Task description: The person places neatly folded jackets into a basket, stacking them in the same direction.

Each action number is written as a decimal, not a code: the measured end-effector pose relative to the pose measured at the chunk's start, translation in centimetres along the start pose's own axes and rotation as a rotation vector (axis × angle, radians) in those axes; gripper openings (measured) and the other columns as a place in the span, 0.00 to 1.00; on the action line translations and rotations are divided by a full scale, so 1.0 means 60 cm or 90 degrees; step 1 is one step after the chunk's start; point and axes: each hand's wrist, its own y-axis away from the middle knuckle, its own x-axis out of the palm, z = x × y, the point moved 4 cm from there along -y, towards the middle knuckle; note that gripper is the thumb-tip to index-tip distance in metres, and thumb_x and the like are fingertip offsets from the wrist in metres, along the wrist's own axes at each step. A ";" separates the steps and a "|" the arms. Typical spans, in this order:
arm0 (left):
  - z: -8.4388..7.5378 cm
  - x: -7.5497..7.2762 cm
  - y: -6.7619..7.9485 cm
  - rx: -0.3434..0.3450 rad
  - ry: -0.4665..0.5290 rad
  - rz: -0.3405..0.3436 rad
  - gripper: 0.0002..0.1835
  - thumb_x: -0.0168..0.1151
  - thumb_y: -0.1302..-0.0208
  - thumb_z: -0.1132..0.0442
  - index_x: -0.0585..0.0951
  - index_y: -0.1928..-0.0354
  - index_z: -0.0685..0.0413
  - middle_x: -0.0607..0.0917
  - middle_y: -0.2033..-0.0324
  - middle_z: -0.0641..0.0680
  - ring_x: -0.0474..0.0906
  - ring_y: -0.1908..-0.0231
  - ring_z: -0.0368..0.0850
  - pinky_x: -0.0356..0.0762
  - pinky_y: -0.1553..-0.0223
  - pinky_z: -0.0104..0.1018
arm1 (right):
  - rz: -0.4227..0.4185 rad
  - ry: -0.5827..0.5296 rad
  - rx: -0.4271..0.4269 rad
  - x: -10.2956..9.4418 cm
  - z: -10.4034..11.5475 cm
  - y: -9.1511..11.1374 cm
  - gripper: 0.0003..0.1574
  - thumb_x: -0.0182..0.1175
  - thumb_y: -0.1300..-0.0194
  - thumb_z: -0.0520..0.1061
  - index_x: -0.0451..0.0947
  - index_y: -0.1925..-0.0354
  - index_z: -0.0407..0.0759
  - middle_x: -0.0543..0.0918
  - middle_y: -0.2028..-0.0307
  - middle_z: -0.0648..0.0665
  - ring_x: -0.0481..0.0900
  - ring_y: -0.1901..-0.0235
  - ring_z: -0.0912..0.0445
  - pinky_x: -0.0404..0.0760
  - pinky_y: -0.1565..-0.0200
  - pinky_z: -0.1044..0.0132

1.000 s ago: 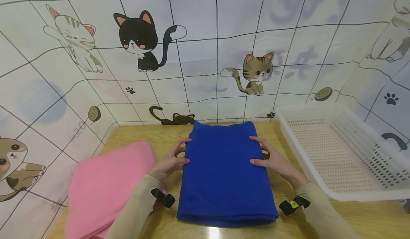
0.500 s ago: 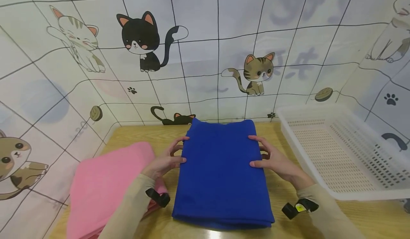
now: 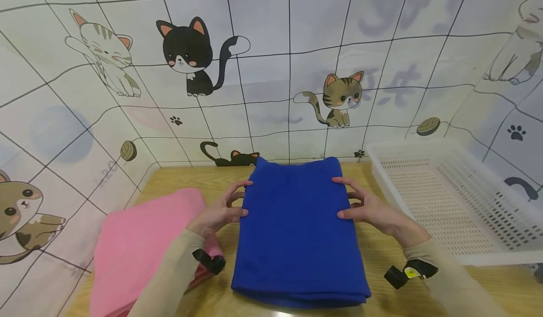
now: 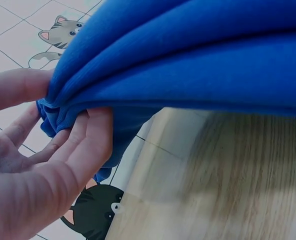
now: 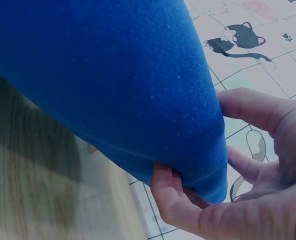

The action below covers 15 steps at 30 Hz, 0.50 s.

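A folded blue cloth (image 3: 299, 232) spans the space between my two hands in the head view. My left hand (image 3: 218, 213) grips its left side, thumb on the upper face. In the left wrist view the left fingers (image 4: 95, 137) tuck beneath the cloth's layered, creased edge. On the opposite side my right hand (image 3: 373, 211) pinches the edge. The right wrist view shows that hand's fingers (image 5: 175, 195) under the smooth rounded fold. Both wrist views show wood below the cloth's edge; how far it is lifted cannot be told.
A folded pink cloth (image 3: 144, 246) lies on the left of the wooden table (image 3: 186, 178), partly behind the left forearm. At the right stands a white perforated plastic basket (image 3: 407, 218). Cat-patterned walls (image 3: 271, 86) close off the back and sides.
The blue cloth has shifted slightly left, then slightly back right, with both hands keeping hold of it. My right forearm has swung a little to the right.
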 end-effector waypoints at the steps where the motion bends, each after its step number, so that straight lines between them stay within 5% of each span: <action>1: -0.001 0.001 -0.001 0.000 -0.001 0.002 0.39 0.55 0.38 0.79 0.57 0.28 0.46 0.66 0.44 0.62 0.76 0.54 0.53 0.78 0.53 0.48 | 0.000 0.001 0.003 -0.003 0.004 0.001 0.53 0.67 0.41 0.37 0.49 0.26 0.50 0.55 0.37 0.25 0.70 0.46 0.38 0.75 0.50 0.49; 15: -0.025 0.030 -0.023 -0.014 -0.019 0.013 0.40 0.58 0.39 0.77 0.60 0.29 0.39 0.65 0.41 0.63 0.76 0.53 0.56 0.77 0.53 0.49 | 0.038 0.013 0.021 -0.047 0.021 0.020 0.53 0.65 0.40 0.37 0.47 0.25 0.50 0.45 0.31 0.26 0.48 0.34 0.30 0.70 0.45 0.45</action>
